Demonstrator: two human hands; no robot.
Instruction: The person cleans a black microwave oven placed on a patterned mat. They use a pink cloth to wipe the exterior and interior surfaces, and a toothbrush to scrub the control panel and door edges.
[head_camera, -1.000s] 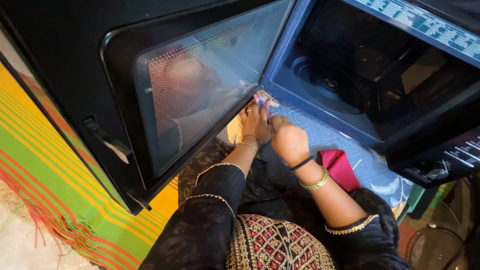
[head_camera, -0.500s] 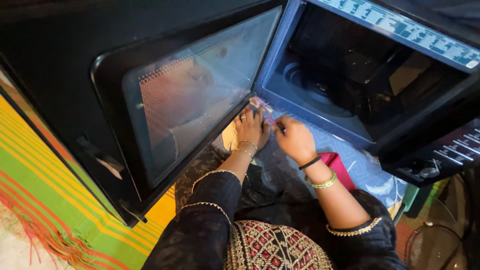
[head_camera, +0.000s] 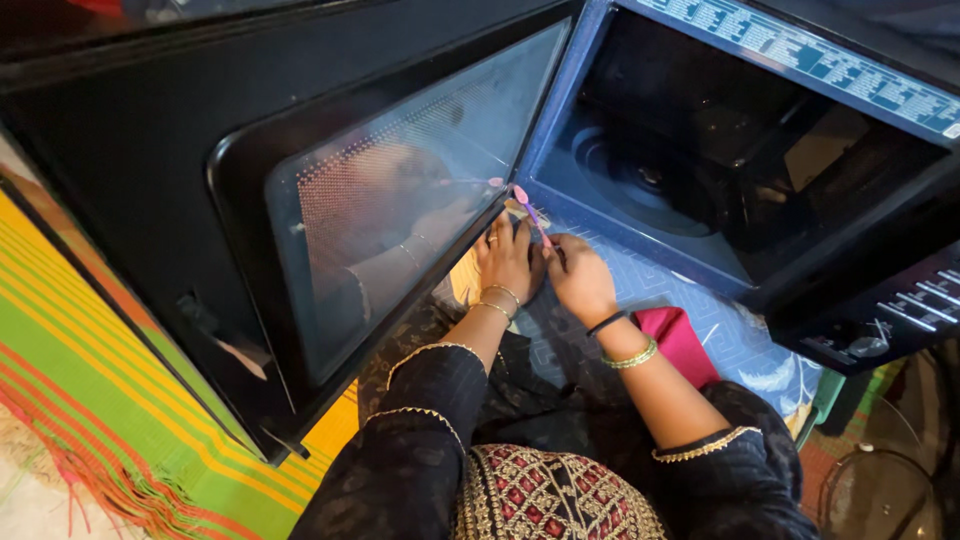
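Basically, both hands work at the lower hinge corner of the open microwave door (head_camera: 400, 210); right hand (head_camera: 580, 282) is closed in a pinch on a thin pink tool (head_camera: 530, 213), likely a small brush, its tip up at the hinge gap; left hand (head_camera: 508, 262) lies flat, fingers spread, holding nothing, just beside the door edge; tool looks light, stiff and narrow, easy to slip, best held low on the handle as now; door glass looks fragile; microwave (head_camera: 700, 180) sits on a blue patterned cloth (head_camera: 690, 300); striped green-yellow mat (head_camera: 90, 400) lies at left, a pink cloth (head_camera: 680, 340) near the right wrist.
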